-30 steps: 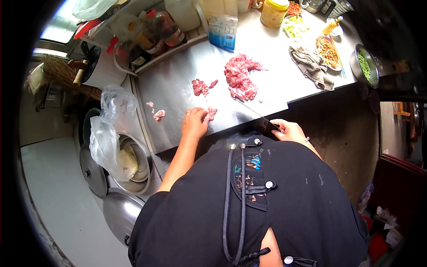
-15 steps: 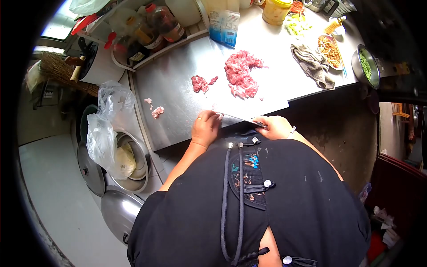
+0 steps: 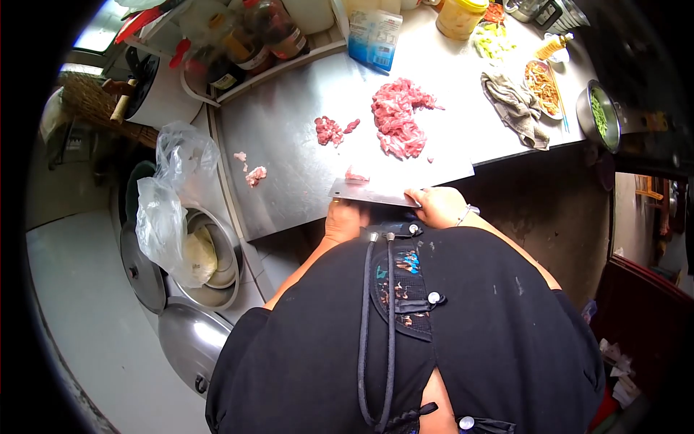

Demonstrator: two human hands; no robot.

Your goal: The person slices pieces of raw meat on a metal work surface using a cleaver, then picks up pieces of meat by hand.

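Note:
My right hand (image 3: 441, 206) is closed round the handle end of a cleaver (image 3: 372, 193), at the counter's near edge. Its broad blade points left and shows its flat side. My left hand (image 3: 345, 220) is at the blade's left end, on my side; the blade hides its fingers, which are also blurred. Just beyond the blade lies a small piece of meat (image 3: 356, 175). Farther back are a large heap of sliced raw meat (image 3: 399, 119) and a smaller, darker clump (image 3: 330, 131). Pale scraps (image 3: 255, 176) lie to the left.
Bottles (image 3: 275, 32) fill a rack at the back left, beside a blue-white bag (image 3: 374, 43). On the right are a crumpled cloth (image 3: 513, 108), a plate of food (image 3: 542, 87) and a metal bowl (image 3: 609, 119). A plastic bag (image 3: 163, 217) hangs over a pot at left.
The cleaver has turned from nearly edge-on to showing its flat side. My left hand has drawn back from the meat piece toward my body, behind the blade.

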